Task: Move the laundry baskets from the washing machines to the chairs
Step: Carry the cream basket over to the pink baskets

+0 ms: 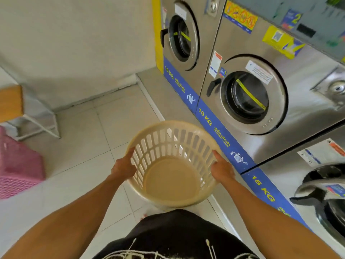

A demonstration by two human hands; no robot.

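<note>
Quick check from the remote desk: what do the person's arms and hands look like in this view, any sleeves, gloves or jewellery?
Both arms are bare from the bottom edge of the frame to the fingers: no sleeves show. The left hand and right hand wear no gloves, and no watch, bracelet or ring is visible. The only clothing in view is a black garment with pale drawstrings at the bottom centre.

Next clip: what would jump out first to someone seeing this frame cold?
The round beige basket at centre, empty, held by the left hand and right hand on opposite sides of its rim. To the right runs a row of steel washing machines; a pink basket sits at the far left.
</note>
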